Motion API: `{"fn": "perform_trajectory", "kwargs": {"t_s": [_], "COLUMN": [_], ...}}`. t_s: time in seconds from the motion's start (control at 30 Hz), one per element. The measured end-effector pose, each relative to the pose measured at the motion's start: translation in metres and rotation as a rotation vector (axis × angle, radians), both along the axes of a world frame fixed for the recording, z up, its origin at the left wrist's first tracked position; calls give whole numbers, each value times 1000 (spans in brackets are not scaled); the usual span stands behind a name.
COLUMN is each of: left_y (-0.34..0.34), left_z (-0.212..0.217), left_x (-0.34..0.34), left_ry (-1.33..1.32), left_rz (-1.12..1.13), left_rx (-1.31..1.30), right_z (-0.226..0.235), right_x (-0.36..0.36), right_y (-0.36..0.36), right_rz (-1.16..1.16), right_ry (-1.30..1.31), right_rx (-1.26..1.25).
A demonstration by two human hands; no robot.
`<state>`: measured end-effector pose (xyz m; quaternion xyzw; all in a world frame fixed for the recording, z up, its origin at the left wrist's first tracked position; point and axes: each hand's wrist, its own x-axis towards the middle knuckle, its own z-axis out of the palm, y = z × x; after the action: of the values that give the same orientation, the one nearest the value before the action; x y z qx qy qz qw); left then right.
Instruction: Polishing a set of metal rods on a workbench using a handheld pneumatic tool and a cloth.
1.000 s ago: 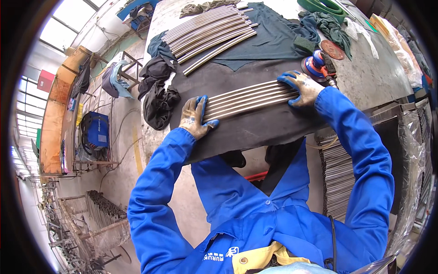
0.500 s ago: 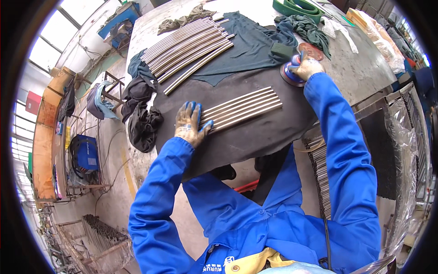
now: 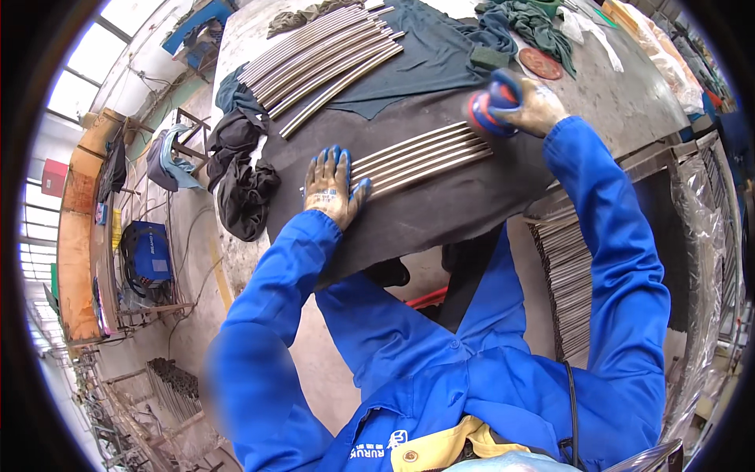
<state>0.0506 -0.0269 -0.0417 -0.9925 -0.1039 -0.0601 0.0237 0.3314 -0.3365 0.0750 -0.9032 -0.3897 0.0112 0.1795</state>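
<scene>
Several short metal tubes (image 3: pixel 425 161) lie side by side on a dark cloth (image 3: pixel 377 228). My left hand (image 3: pixel 329 185), in a stained glove with blue fingers, rests flat over their left ends with its fingers stretched. In my gloved right hand (image 3: pixel 539 106) is a round blue-and-red palm sander (image 3: pixel 493 106), tilted and blurred by motion, just above the tubes' right ends. Its underside is hard to make out. Beyond, a stack of longer metal tubes (image 3: pixel 322 67) sits on a dark green cloth (image 3: pixel 425 59).
A red-brown disc (image 3: pixel 541 63) and a green pad (image 3: pixel 487 57) lie at the far right of the table. Crumpled dark cloths (image 3: pixel 244 177) hang over the left edge. Below the table at right, many rods (image 3: pixel 562 275) fill a rack. A blue machine (image 3: pixel 147 253) stands on the left.
My right hand has lifted the sander off the table near the disc and brought it nearer, over the tubes' right ends. My left hand stays on the left ends.
</scene>
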Motion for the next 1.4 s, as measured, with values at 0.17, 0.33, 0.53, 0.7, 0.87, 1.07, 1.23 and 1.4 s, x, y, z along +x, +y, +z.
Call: {"fn": "perform_trajectory", "kwargs": {"t_s": [0.17, 0.33, 0.53, 0.7, 0.87, 1.07, 1.23, 1.4], "left_y": [1, 1, 7, 12, 18, 27, 33, 29], "left_z": [-2, 4, 2, 1, 0, -4, -4, -1], "left_x": [2, 8, 9, 15, 21, 29, 36, 33], "left_ry": [33, 20, 23, 2, -13, -30, -17, 26], "left_rz": [27, 41, 29, 28, 33, 32, 40, 22], "left_rx": [0, -31, -24, -41, -46, -11, -14, -49], "right_z": [-20, 3, 0, -9, -11, -2, 4, 4], "right_x": [-27, -42, -41, -28, -22, -31, -38, -34], "right_y": [44, 66, 67, 60, 59, 75, 92, 96], "right_rz": [243, 220, 186, 164, 149, 145, 148, 151], "right_ry": [-101, -60, -54, -135, -169, -125, -77, -85], "right_rx": [-93, -297, -309, -243, -238, -282, -315, -319]}}
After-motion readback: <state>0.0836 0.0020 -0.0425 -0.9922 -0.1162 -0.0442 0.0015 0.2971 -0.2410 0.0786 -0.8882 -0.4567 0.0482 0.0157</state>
